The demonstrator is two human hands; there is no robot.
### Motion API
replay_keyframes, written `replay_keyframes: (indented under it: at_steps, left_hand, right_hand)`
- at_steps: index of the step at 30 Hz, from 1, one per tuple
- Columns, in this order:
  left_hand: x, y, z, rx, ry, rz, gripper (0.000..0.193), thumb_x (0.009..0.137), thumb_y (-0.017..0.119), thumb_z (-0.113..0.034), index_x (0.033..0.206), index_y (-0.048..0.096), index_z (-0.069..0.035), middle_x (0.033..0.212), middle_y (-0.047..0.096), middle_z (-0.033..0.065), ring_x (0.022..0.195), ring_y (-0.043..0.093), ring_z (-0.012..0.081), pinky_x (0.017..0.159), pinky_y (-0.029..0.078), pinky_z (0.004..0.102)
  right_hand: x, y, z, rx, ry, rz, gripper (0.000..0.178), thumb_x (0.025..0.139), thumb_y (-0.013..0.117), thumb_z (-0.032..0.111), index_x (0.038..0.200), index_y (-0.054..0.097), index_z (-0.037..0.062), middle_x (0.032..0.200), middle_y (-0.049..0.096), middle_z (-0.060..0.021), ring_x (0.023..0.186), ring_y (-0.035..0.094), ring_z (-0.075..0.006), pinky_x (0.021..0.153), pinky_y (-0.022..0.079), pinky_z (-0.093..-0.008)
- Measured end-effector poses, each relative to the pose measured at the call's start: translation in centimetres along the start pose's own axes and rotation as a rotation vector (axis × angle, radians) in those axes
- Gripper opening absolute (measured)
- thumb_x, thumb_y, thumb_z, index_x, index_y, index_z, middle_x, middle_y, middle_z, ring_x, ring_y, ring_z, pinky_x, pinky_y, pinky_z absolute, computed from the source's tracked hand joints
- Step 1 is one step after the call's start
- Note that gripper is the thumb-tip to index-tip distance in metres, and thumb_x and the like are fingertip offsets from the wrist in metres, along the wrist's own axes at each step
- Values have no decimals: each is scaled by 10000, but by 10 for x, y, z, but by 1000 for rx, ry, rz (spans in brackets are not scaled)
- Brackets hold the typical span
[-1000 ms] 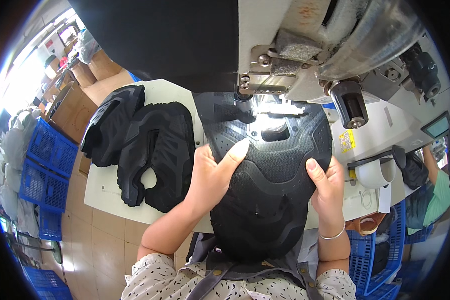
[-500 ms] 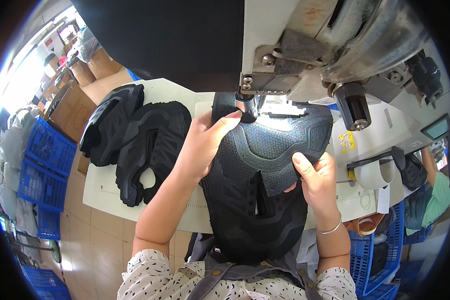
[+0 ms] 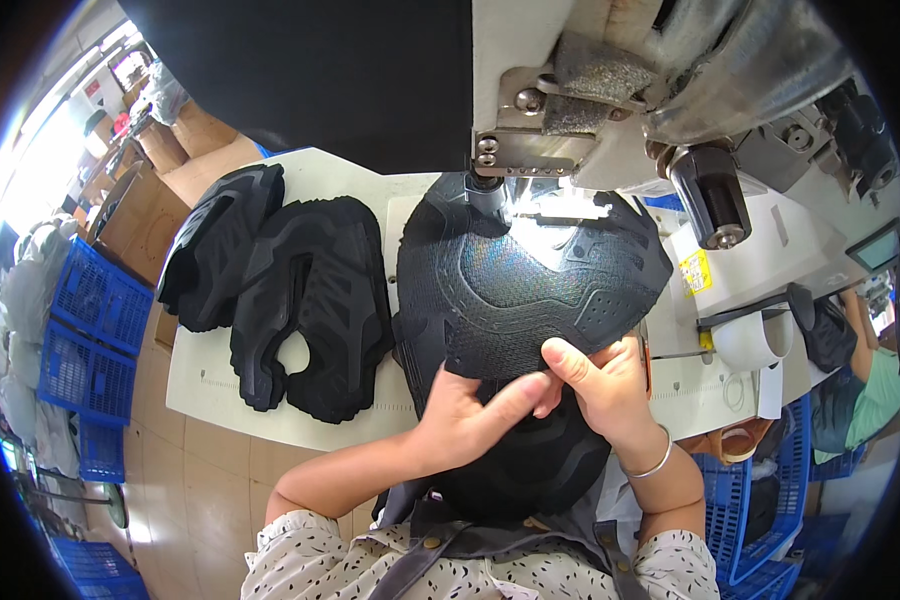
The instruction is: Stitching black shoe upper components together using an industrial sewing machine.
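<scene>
A black textured shoe upper [image 3: 530, 300] lies under the needle area [image 3: 488, 195] of a sewing machine, lit by a bright lamp. My right hand [image 3: 610, 390] pinches its near edge, thumb on top and fingers beneath. Close beside it, my left hand [image 3: 470, 415] is at the same edge, its thumb pointing toward the right hand and its other fingers partly hidden under the material. More black shoe uppers [image 3: 530, 475] lie below my hands, toward my lap. To the left, on the white machine table [image 3: 205, 385], rest two piles of black shoe uppers [image 3: 315, 300] [image 3: 225, 240].
The machine head [image 3: 570, 90] overhangs the work, with a black knob [image 3: 708, 200] jutting down at its right. Blue crates [image 3: 85, 325] stand at left, and another blue crate [image 3: 770, 500] holds shoes at right. A co-worker's green sleeve [image 3: 875, 400] shows far right.
My left hand has left the area beside the needle and come down to the near edge. The shoe upper has turned and spread out, and my right hand has shifted slightly left and down.
</scene>
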State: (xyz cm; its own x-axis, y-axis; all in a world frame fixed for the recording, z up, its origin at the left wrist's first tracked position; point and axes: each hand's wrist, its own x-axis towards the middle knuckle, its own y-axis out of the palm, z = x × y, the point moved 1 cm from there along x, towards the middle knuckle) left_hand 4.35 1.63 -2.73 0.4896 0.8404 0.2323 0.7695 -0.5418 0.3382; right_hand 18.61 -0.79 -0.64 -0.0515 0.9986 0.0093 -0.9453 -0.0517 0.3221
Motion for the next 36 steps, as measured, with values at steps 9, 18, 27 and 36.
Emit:
replay_keyframes:
  at_steps: [9, 18, 27, 36]
  left_hand:
    - [24, 12, -12, -49, -153, -378, 186, 882, 553, -230, 911, 592, -50, 789, 578, -9, 622, 507, 57, 482, 424, 220]
    - [27, -2, -17, -65, -197, -373, 176, 841, 599, -227, 943, 590, -83, 806, 601, -13, 642, 538, 63, 470, 423, 218]
    - [36, -17, -22, -53, -221, -346, 202, 805, 635, -240, 949, 590, -106, 810, 608, -27, 645, 540, 44, 449, 394, 192]
    - [45, -22, -27, -18, -195, -324, 152, 813, 627, -203, 902, 593, -85, 738, 582, -28, 558, 495, 41, 418, 358, 186]
  right_hand:
    - [-25, 2, 12, -522, 39, 305, 133, 864, 543, 96, 884, 618, -12, 661, 633, -52, 525, 573, -69, 486, 448, -184]
    - [17, -63, 24, -713, -495, -324, 300, 848, 549, 87, 1118, 503, -36, 958, 565, -86, 848, 531, -100, 793, 410, -209]
    - [25, -65, 43, -381, -357, -142, 324, 829, 554, 26, 1141, 494, -40, 895, 616, -56, 800, 556, -68, 745, 433, -194]
    - [31, -67, 46, -485, -404, -147, 317, 834, 526, -15, 1146, 498, -63, 936, 613, -59, 827, 550, -64, 752, 431, -193]
